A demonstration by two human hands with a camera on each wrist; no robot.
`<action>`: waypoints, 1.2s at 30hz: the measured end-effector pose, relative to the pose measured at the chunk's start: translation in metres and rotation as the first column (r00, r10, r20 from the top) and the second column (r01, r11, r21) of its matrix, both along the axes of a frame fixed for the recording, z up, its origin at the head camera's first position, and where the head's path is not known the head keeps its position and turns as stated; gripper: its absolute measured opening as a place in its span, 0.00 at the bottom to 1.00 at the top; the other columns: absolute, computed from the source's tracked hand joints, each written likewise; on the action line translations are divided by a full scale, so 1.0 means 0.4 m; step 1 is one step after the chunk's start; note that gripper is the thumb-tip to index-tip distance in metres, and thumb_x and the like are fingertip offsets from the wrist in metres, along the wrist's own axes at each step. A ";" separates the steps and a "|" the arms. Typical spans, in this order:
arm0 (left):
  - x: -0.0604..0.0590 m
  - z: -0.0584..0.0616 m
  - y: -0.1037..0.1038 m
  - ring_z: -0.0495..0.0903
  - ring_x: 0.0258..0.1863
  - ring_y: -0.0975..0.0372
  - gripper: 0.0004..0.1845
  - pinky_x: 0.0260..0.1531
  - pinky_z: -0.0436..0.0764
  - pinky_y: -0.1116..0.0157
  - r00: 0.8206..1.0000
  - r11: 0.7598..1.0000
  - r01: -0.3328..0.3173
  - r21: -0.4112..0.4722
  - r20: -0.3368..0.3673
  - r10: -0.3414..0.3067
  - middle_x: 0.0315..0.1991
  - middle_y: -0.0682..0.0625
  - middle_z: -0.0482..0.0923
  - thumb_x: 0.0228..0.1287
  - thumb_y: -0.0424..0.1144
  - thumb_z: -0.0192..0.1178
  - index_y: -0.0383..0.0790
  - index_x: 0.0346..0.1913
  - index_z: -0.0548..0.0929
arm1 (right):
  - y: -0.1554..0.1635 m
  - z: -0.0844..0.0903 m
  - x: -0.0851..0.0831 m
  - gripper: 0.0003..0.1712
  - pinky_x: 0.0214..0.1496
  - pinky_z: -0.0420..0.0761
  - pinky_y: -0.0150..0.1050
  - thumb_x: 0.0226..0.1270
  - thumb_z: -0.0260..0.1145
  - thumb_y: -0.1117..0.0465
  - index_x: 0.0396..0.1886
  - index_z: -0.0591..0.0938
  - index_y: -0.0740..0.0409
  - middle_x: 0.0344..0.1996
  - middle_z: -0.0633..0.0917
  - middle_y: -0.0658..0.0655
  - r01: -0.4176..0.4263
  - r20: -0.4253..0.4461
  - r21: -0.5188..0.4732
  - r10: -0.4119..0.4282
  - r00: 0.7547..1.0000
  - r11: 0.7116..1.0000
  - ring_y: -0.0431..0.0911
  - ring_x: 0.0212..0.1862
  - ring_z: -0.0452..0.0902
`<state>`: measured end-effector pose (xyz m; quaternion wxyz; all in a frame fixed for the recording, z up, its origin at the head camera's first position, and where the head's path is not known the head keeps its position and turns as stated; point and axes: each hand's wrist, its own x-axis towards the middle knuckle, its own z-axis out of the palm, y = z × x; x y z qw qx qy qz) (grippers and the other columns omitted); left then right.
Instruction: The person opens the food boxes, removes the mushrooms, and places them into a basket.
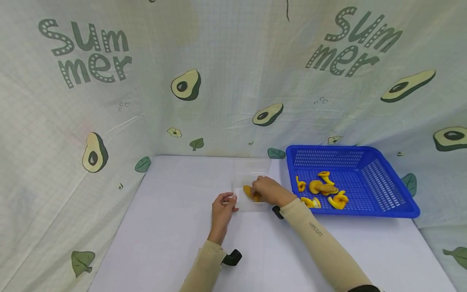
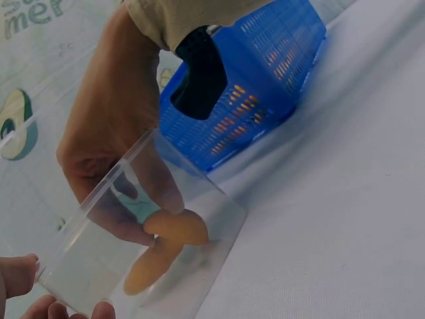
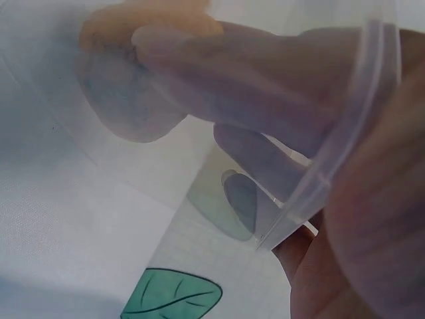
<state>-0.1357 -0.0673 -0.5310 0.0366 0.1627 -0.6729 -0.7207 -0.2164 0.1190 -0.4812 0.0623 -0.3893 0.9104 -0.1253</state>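
Note:
A clear plastic box (image 1: 238, 206) stands on the table with its lid (image 1: 251, 165) folded back. My left hand (image 1: 222, 210) holds the box's left side, with the thumb (image 2: 18, 274) at the rim corner. Reaching in from the right, my right hand (image 1: 269, 190) pinches a yellow mushroom (image 2: 178, 227) between thumb and fingers, low inside the box. Another yellow-orange mushroom piece (image 2: 153, 267) lies slanted against it. Through the box wall, the right wrist view shows a fingertip on the mushroom (image 3: 143, 100).
On the right is a blue plastic basket (image 1: 379, 182) holding several yellow mushrooms (image 1: 339, 200). A white cloth (image 1: 168, 227) covers the table. Behind hangs a curtain (image 1: 219, 121) printed with avocados and leaves. A dark wrist camera (image 1: 232, 258) sits on the left wrist.

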 end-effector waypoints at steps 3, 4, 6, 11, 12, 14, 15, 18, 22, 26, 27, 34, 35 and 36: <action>0.000 0.002 -0.001 0.75 0.31 0.63 0.13 0.32 0.89 0.70 1.000 1.000 0.002 0.007 -0.002 -0.001 0.35 0.49 0.76 0.73 0.31 0.67 0.26 0.54 0.83 | -0.001 0.004 0.001 0.09 0.50 0.87 0.42 0.58 0.81 0.71 0.37 0.94 0.57 0.35 0.90 0.53 -0.001 -0.002 0.006 0.001 1.000 1.000 0.48 0.39 0.79; 0.000 0.003 -0.001 0.75 0.31 0.63 0.13 0.32 0.89 0.70 1.000 1.000 0.003 0.005 -0.005 -0.003 0.35 0.49 0.76 0.73 0.31 0.66 0.25 0.54 0.82 | -0.001 0.005 0.002 0.09 0.50 0.87 0.42 0.58 0.81 0.71 0.37 0.94 0.57 0.35 0.90 0.54 -0.004 -0.005 0.009 0.004 1.000 1.000 0.48 0.39 0.79; 0.000 0.003 -0.001 0.75 0.31 0.63 0.13 0.32 0.90 0.69 1.000 1.000 0.004 0.001 -0.008 -0.004 0.35 0.49 0.76 0.73 0.31 0.66 0.25 0.54 0.82 | 0.000 0.007 0.002 0.09 0.49 0.87 0.41 0.58 0.82 0.71 0.37 0.94 0.57 0.35 0.90 0.53 -0.008 -0.017 0.020 0.009 1.000 1.000 0.48 0.39 0.79; 0.003 0.001 0.001 0.75 0.31 0.62 0.14 0.32 0.90 0.68 1.000 1.000 0.000 -0.008 -0.011 0.000 0.36 0.48 0.76 0.73 0.31 0.67 0.25 0.55 0.82 | 0.002 0.003 0.001 0.09 0.48 0.86 0.40 0.57 0.82 0.70 0.35 0.93 0.54 0.34 0.89 0.51 -0.015 -0.036 0.063 0.017 0.999 0.998 0.47 0.38 0.77; 0.004 0.001 0.001 0.75 0.31 0.62 0.14 0.32 0.90 0.68 1.000 1.000 -0.001 -0.011 -0.009 0.001 0.36 0.48 0.77 0.73 0.31 0.67 0.25 0.55 0.82 | 0.002 0.004 0.002 0.08 0.48 0.86 0.40 0.57 0.82 0.70 0.35 0.93 0.54 0.33 0.89 0.51 -0.015 -0.035 0.067 0.017 0.999 0.998 0.47 0.39 0.77; 0.003 0.000 0.001 0.75 0.31 0.62 0.14 0.32 0.90 0.68 1.000 1.000 -0.004 -0.020 -0.006 0.004 0.36 0.48 0.77 0.73 0.31 0.67 0.25 0.55 0.82 | 0.001 0.007 0.002 0.08 0.49 0.85 0.41 0.58 0.82 0.70 0.34 0.93 0.54 0.33 0.89 0.50 -0.011 -0.026 0.069 0.012 1.000 0.998 0.47 0.39 0.77; 0.001 -0.002 0.001 0.75 0.31 0.62 0.14 0.32 0.90 0.67 1.000 1.000 -0.004 -0.026 -0.006 0.004 0.36 0.48 0.77 0.73 0.30 0.66 0.25 0.55 0.82 | 0.002 0.009 0.004 0.08 0.50 0.85 0.41 0.58 0.82 0.69 0.34 0.93 0.54 0.34 0.89 0.50 -0.008 -0.023 0.065 0.009 1.000 0.998 0.47 0.39 0.77; -0.002 0.000 0.002 0.75 0.31 0.61 0.13 0.33 0.91 0.65 1.000 0.999 -0.002 -0.040 -0.001 0.002 0.36 0.47 0.76 0.74 0.29 0.65 0.23 0.54 0.81 | 0.004 0.013 0.006 0.09 0.51 0.85 0.42 0.58 0.82 0.70 0.34 0.92 0.54 0.34 0.89 0.50 0.003 -0.003 0.036 -0.003 1.000 0.999 0.47 0.40 0.77; -0.006 -0.001 0.004 0.75 0.32 0.59 0.13 0.35 0.92 0.62 1.000 0.999 -0.003 -0.053 0.009 0.004 0.35 0.46 0.76 0.74 0.27 0.64 0.21 0.54 0.80 | 0.013 0.015 0.012 0.09 0.53 0.86 0.42 0.60 0.81 0.69 0.36 0.92 0.52 0.36 0.90 0.49 0.008 -0.012 -0.002 -0.008 1.000 1.000 0.47 0.42 0.77; -0.006 0.002 0.005 0.75 0.32 0.60 0.13 0.35 0.91 0.64 1.000 0.998 -0.012 -0.063 0.026 0.013 0.36 0.47 0.76 0.75 0.29 0.64 0.23 0.55 0.81 | 0.022 0.023 0.023 0.10 0.57 0.86 0.43 0.60 0.81 0.68 0.39 0.92 0.52 0.40 0.90 0.50 0.012 -0.043 -0.026 -0.013 0.999 1.000 0.47 0.45 0.79; -0.005 0.003 0.005 0.75 0.32 0.60 0.13 0.36 0.91 0.64 1.000 0.998 -0.013 -0.063 0.027 0.015 0.36 0.47 0.76 0.75 0.29 0.64 0.23 0.55 0.81 | 0.024 0.026 0.026 0.10 0.58 0.86 0.43 0.60 0.81 0.68 0.40 0.93 0.52 0.41 0.90 0.50 0.012 -0.052 -0.032 -0.014 0.999 0.999 0.47 0.46 0.79; -0.005 -0.005 0.003 0.75 0.32 0.60 0.13 0.35 0.92 0.63 1.000 0.999 -0.014 -0.044 0.021 0.015 0.35 0.48 0.76 0.73 0.29 0.65 0.23 0.54 0.82 | 0.039 0.050 0.046 0.12 0.58 0.86 0.45 0.58 0.83 0.67 0.40 0.92 0.52 0.41 0.90 0.50 -0.018 -0.162 -0.082 0.004 0.987 0.996 0.49 0.49 0.80; -0.004 -0.005 0.003 0.75 0.31 0.60 0.13 0.34 0.92 0.63 1.000 0.999 -0.013 -0.039 0.020 0.013 0.35 0.48 0.76 0.73 0.29 0.66 0.23 0.55 0.82 | 0.041 0.052 0.048 0.12 0.58 0.85 0.46 0.57 0.83 0.67 0.40 0.92 0.52 0.41 0.90 0.50 -0.022 -0.173 -0.094 0.005 0.985 0.995 0.49 0.49 0.80; -0.003 -0.005 0.002 0.75 0.31 0.60 0.13 0.34 0.91 0.64 1.000 0.999 -0.012 -0.036 0.019 0.013 0.35 0.48 0.76 0.73 0.30 0.66 0.24 0.55 0.82 | 0.044 0.054 0.051 0.13 0.58 0.85 0.46 0.57 0.83 0.67 0.40 0.92 0.52 0.42 0.89 0.50 -0.026 -0.188 -0.102 0.006 0.982 0.994 0.49 0.49 0.80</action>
